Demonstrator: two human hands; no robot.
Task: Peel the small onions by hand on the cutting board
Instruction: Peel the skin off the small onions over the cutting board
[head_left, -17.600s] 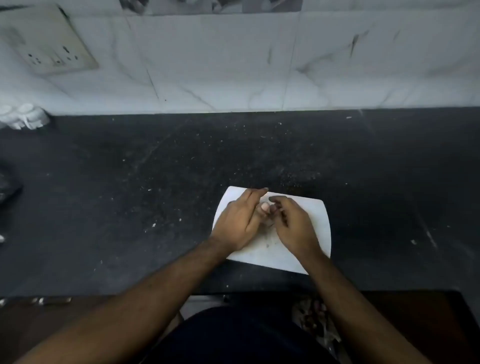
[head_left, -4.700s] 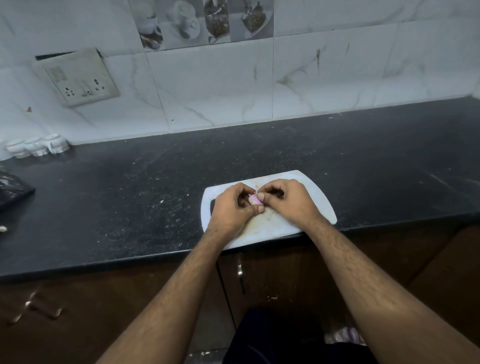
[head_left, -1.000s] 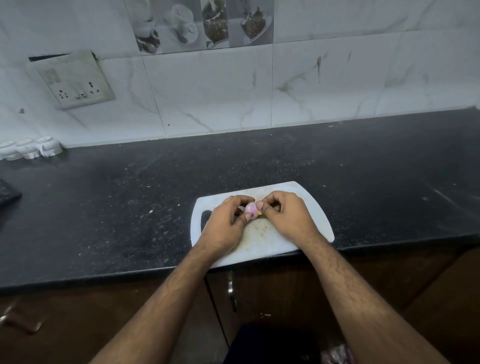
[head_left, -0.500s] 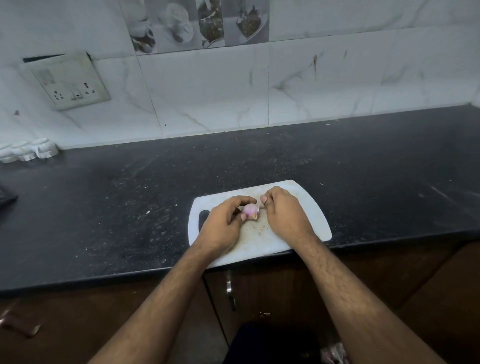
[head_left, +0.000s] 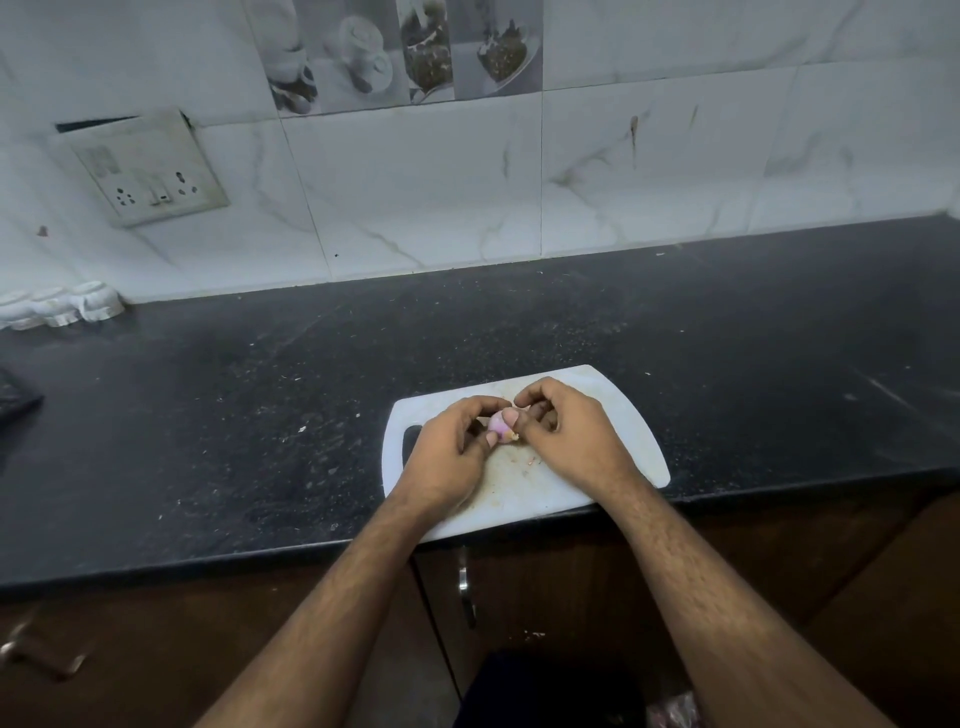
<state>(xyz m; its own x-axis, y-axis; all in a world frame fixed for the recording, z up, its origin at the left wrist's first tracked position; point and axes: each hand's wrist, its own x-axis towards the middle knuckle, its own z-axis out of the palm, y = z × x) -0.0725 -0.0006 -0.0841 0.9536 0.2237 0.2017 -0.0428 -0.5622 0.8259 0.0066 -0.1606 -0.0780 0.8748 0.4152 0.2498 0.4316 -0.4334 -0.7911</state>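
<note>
Onion (head_left: 500, 425) front and centre, a small pinkish-purple one, pinched between both hands just above the white cutting board (head_left: 618, 415). Over at the far left, a row of small white pieces (head_left: 62, 309) sits against the wall where the dark counter (head_left: 260, 395) begins, and a switch plate (head_left: 143, 171) hangs on the marble tiles above. Moving in, the board lies at the counter's front edge, its handle slot (head_left: 411, 441) on the left side, its near corner poking out a touch over the edge. The left hand (head_left: 449, 457) is curled in, fingers bent, thumb and fingertips closed on the onion's left side. The right hand (head_left: 574, 441) meets it from the other side, fingers folded tight, thumb pressed on top of the onion. Bits of peel and crumbs (head_left: 519, 467) are scattered on the board just beneath the hands. Out to the right the counter runs on, speckled. Down below, brown cabinet doors (head_left: 519, 587) with a metal handle (head_left: 464, 582).
</note>
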